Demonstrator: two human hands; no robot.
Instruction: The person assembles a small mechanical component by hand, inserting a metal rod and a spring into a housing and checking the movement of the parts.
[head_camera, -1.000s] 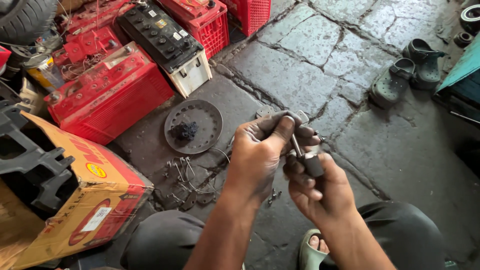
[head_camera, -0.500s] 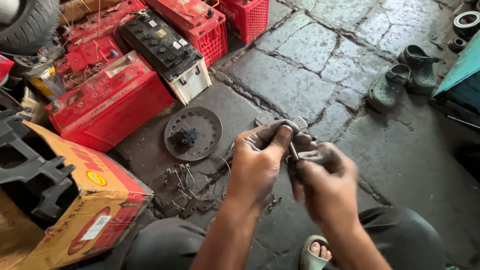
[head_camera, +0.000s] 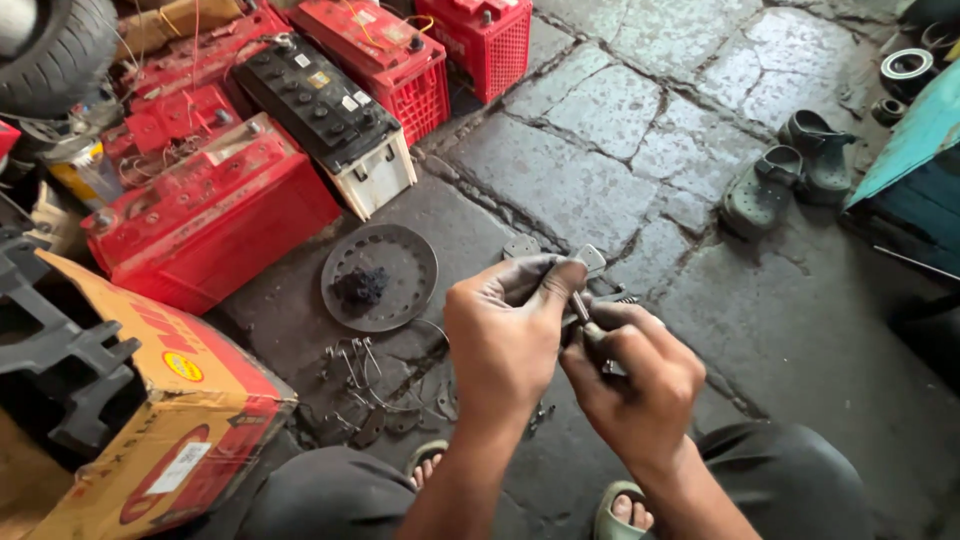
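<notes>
My left hand (head_camera: 505, 335) and my right hand (head_camera: 635, 375) are pressed together over the stone floor, both greasy. Between them they grip a small grey metal part (head_camera: 585, 285) with a flat squarish head and a thin stem; the head sticks up above my left thumb. My right fingers close around the stem's lower end. Below my hands, on the floor, lie several bent wire clips and small metal pieces (head_camera: 365, 385). A round perforated metal disc (head_camera: 395, 255) with a dark lump on it lies just left of my hands.
Red batteries (head_camera: 215, 215) and a black-topped white battery (head_camera: 335, 125) stand at the upper left beside red crates (head_camera: 490, 40). An orange cardboard box (head_camera: 150, 430) holding a black plastic part sits at the lower left. Dark clogs (head_camera: 790, 170) lie at the right.
My two hands have closed in on each other around the metal part and sit slightly lower and more to the right in view. The camera has shifted a little.
</notes>
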